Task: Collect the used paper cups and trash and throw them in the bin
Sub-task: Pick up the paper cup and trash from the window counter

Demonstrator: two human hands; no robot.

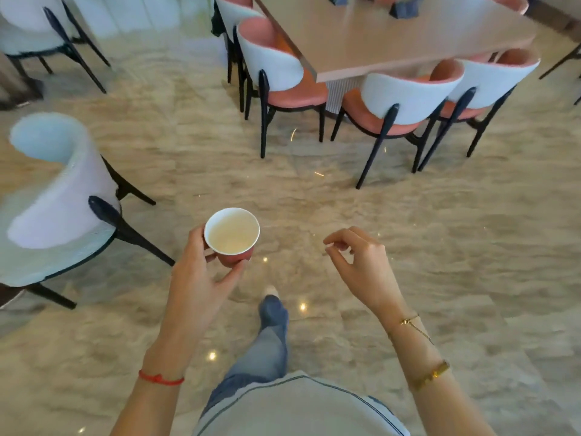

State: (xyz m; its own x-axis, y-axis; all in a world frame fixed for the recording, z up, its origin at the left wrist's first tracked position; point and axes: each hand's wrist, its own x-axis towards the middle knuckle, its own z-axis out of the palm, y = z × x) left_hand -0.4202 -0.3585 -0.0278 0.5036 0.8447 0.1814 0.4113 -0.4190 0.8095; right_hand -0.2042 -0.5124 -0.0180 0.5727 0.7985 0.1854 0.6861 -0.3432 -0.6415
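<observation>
Carrying one paper cup (232, 237) upright in the left hand (201, 278), fingers and thumb wrapped round its red wall, pale inside showing, held out over the open floor (440, 247) and touching nothing else. Right hand (361, 265) out alongside, well apart from the cup, fingers loosely curled and holding nothing. Mid-stride by the look of it, one leg (270, 335) forward between the arms. Judging progress: one cup collected, not yet binned, and no bin anywhere in view, so the throwing still to come; could be more to gather on the bench (393, 42) ahead, where dark items sit near the far edge, too blurred to name. Plenty of bare floor straight ahead. Tighter on the left, with a white-backed chair (59, 196) close beside the cup arm, legs splayed toward the path. Pink-seated chairs (405, 99) crowding the bench's near edge and left side.
</observation>
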